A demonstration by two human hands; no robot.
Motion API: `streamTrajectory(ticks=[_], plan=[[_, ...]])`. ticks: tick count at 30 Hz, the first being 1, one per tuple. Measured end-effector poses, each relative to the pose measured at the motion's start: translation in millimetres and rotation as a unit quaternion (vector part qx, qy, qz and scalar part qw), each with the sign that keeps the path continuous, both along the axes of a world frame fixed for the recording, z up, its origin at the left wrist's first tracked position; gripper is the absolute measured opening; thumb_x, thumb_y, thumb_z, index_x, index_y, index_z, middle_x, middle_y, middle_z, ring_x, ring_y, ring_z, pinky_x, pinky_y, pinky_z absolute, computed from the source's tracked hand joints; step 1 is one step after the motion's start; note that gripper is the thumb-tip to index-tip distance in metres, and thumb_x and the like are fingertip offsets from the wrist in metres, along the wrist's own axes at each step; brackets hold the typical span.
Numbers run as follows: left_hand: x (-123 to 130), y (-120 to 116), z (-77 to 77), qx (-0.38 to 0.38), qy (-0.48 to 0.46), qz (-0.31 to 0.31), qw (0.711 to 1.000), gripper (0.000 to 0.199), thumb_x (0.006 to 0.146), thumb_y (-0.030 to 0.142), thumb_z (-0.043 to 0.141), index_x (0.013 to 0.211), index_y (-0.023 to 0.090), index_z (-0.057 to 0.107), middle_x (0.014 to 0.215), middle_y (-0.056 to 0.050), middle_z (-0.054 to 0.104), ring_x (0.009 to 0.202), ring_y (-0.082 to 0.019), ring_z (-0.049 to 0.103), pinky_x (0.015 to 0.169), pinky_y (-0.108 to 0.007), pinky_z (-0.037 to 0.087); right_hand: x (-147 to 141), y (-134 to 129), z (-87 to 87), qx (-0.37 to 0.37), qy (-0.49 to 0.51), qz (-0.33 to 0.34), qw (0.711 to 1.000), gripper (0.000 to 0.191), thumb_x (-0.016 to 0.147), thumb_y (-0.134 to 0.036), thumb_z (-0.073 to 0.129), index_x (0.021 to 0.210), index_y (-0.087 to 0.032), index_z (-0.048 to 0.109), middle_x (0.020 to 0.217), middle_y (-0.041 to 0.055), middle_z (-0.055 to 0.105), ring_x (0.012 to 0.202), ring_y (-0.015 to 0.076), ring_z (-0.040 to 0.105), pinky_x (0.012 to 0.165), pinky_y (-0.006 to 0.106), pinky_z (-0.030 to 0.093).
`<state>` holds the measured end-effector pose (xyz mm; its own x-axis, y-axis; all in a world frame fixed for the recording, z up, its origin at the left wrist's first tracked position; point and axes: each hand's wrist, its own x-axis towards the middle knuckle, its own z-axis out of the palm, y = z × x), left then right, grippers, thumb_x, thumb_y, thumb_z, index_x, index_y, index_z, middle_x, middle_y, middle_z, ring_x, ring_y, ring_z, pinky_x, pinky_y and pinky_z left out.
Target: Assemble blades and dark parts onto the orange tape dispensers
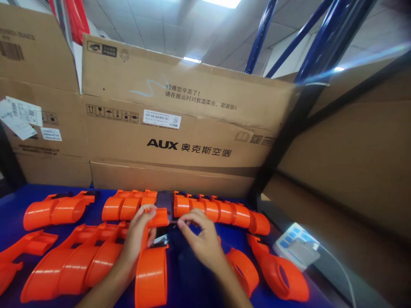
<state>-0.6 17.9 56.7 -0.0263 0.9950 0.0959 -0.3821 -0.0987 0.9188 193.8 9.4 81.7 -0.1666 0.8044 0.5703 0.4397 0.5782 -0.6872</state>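
Head view: one orange part (151, 276), above the blue table (13, 218), left hand (138, 231) closed round its upper end; right hand (201, 237) just beside, thumb and forefinger drawn together, hold on anything uncertain; looped orange pieces, two near right (252, 273), three back centre (112, 208), two back left (37, 214); one carton (112, 143), printed "AUX 奥克斯空调"; white label (162, 119), "25".
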Motion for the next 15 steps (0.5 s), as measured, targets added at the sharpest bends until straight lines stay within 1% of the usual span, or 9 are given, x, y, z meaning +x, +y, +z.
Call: streamTrajectory(ticks=[2, 4, 7, 9, 11, 13, 15], plan=[[1, 0, -1.0, 0.003, -0.001, -0.005, 1.000, 0.033, 0.085, 0.053, 0.062, 0.096, 0.023, 0.057, 0.036, 0.012, 0.041, 0.027, -0.008, 0.031, 0.034, -0.017, 0.023, -6, -3, -2.7, -0.017, -0.071, 0.058, 0.996, 0.015, 0.095, -0.031, 0.068, 0.084, -0.024, 0.075, 0.082, 0.0041, 0.068, 0.086, 0.0228, 0.061, 0.078, 0.034, 0.046], [1, -1, -2.1, 0.003, 0.000, -0.009, 1.000, 0.032, 0.085, 0.053, 0.062, 0.096, 0.023, 0.057, 0.036, 0.012, 0.040, 0.026, -0.008, 0.031, 0.034, -0.017, 0.022, -11, -4, -7.2, -0.016, -0.113, 0.083, 0.990, 0.013, 0.095, -0.028, 0.068, 0.086, -0.025, 0.077, 0.084, 0.0044, 0.071, 0.087, 0.0233, 0.061, 0.080, 0.036, 0.046], [2, -3, -3.0, 0.005, 0.002, -0.008, 1.000, 0.033, 0.085, 0.053, 0.064, 0.099, 0.023, 0.059, 0.041, 0.010, 0.048, 0.027, -0.008, 0.032, 0.034, -0.018, 0.022, -15, -3, -12.3, 0.000, -0.140, 0.081, 0.987, 0.009, 0.094, -0.027, 0.069, 0.089, -0.025, 0.077, 0.088, 0.0054, 0.073, 0.088, 0.0240, 0.062, 0.083, 0.039, 0.046], [2, -4, -2.5, 0.002, 0.000, -0.002, 1.000, 0.034, 0.085, 0.052, 0.065, 0.099, 0.023, 0.061, 0.044, 0.008, 0.052, 0.028, -0.007, 0.034, 0.034, -0.018, 0.022, -14, -2, -12.0, 0.004, -0.152, 0.071, 0.986, 0.008, 0.093, -0.026, 0.070, 0.090, -0.025, 0.077, 0.091, 0.0062, 0.074, 0.089, 0.0245, 0.062, 0.085, 0.040, 0.046], [3, -6, -0.9, -0.005, -0.006, 0.009, 1.000, 0.034, 0.084, 0.053, 0.066, 0.097, 0.022, 0.062, 0.043, 0.008, 0.051, 0.028, -0.008, 0.035, 0.035, -0.018, 0.025, -12, -1, -8.5, 0.000, -0.149, 0.059, 0.987, 0.011, 0.095, -0.028, 0.067, 0.092, -0.024, 0.077, 0.094, 0.0067, 0.074, 0.090, 0.0250, 0.062, 0.086, 0.041, 0.046], [5, -8, 1.3, -0.012, -0.015, 0.024, 1.000, 0.033, 0.083, 0.053, 0.067, 0.092, 0.022, 0.063, 0.042, 0.008, 0.050, 0.032, -0.010, 0.041, 0.038, -0.019, 0.031, -8, -2, -3.3, -0.010, -0.118, 0.049, 0.992, 0.017, 0.098, -0.032, 0.062, 0.093, -0.024, 0.076, 0.093, 0.0070, 0.074, 0.090, 0.0251, 0.062, 0.086, 0.041, 0.047], [6, -9, 3.6, -0.019, -0.023, 0.035, 0.999, 0.033, 0.082, 0.053, 0.068, 0.088, 0.021, 0.062, 0.045, 0.006, 0.054, 0.038, -0.011, 0.047, 0.041, -0.020, 0.037, -5, -5, 2.0, -0.032, -0.069, 0.066, 0.995, 0.023, 0.101, -0.038, 0.059, 0.099, -0.024, 0.076, 0.093, 0.0069, 0.073, 0.090, 0.0244, 0.063, 0.085, 0.039, 0.048]])
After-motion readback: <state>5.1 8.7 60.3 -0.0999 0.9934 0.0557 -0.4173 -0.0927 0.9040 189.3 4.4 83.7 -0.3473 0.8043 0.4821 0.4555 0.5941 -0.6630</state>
